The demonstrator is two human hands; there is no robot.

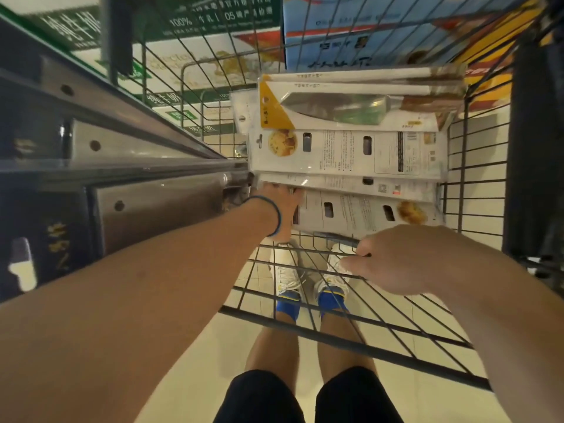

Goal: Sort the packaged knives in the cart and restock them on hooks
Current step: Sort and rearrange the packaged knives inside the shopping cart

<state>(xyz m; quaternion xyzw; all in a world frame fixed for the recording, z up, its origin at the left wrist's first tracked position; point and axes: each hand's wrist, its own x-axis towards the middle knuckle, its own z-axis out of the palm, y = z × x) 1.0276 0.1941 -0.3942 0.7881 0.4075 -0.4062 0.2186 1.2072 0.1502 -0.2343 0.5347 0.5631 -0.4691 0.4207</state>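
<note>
Several packaged knives (348, 154): stacked flat inside the cart (335, 342), the top pack showing its blade.
Left hand (282, 203): at the stack's left end, fingers hidden beneath the packs; cannot tell whether it grips.
Right hand (396, 261): fingers curled around the cart's near wire rim.

White knife packages (345, 154) — one with a yellow corner — in a dark wire cart (396, 360); blue-and-white shoes (287, 279), black shorts (259, 398).
</note>
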